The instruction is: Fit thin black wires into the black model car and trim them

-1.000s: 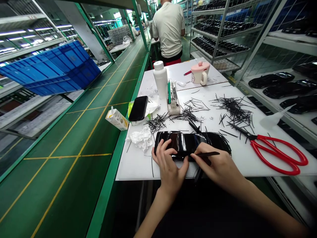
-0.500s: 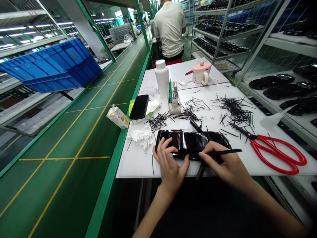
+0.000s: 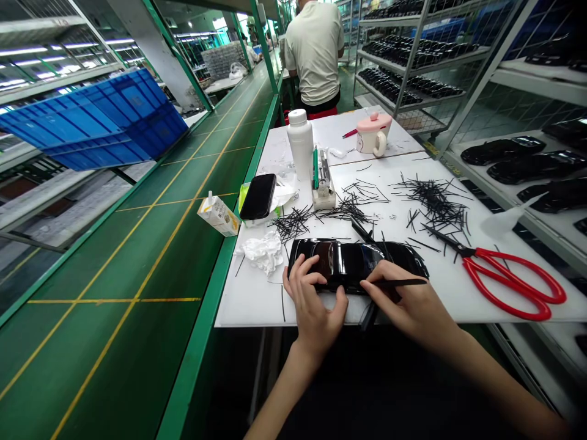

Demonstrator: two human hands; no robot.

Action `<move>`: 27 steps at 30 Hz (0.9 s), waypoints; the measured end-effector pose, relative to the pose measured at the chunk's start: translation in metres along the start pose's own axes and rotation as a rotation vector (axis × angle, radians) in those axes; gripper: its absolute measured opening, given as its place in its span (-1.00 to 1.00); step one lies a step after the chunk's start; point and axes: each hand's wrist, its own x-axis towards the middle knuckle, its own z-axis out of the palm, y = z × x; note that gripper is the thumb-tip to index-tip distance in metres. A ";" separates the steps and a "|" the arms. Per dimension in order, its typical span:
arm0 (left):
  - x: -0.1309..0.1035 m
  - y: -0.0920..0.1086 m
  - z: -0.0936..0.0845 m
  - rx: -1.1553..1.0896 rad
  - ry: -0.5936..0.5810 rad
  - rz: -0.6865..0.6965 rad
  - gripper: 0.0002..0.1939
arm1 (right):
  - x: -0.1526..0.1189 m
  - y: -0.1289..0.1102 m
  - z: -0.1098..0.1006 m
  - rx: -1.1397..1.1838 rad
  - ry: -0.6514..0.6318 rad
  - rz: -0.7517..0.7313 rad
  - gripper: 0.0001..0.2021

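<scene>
A glossy black model car (image 3: 351,260) lies crosswise near the table's front edge. My left hand (image 3: 314,302) grips its left end, fingers over the body and thumb at the near side. Pinched in my right hand (image 3: 408,299) is a slim black tool with a pointed end (image 3: 403,282); my fingertips are at the car's near side. What the tool's working tip touches is hidden by the fingers. A dark strap-like piece (image 3: 369,315) passes beneath the car, its other end (image 3: 361,230) showing behind. Thin black strips (image 3: 433,201) lie in loose piles beyond the car.
Red-handled scissors (image 3: 513,281) lie at right. Crumpled tissue (image 3: 262,252), a phone (image 3: 258,197), a drink carton (image 3: 218,215), a white bottle (image 3: 300,146) and a lidded mug (image 3: 372,134) stand around. A green conveyor (image 3: 151,256) runs along the left; racks of car bodies (image 3: 504,150) line the right.
My right hand has slid a little to the left along the car's near side with the slim black tool. The belt's yellow cross line has shifted slightly towards me. My left hand stays put.
</scene>
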 end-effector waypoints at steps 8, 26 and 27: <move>0.000 -0.001 -0.002 0.008 0.003 -0.013 -0.73 | 0.005 -0.012 -0.055 0.204 0.254 0.070 -0.90; -0.004 -0.003 -0.003 -0.040 0.045 0.003 -0.74 | 0.131 0.059 -0.101 -0.224 -0.265 0.193 -0.82; -0.004 -0.003 -0.003 -0.036 0.049 0.002 -0.74 | 0.150 0.053 -0.090 -0.186 -0.225 0.176 -0.81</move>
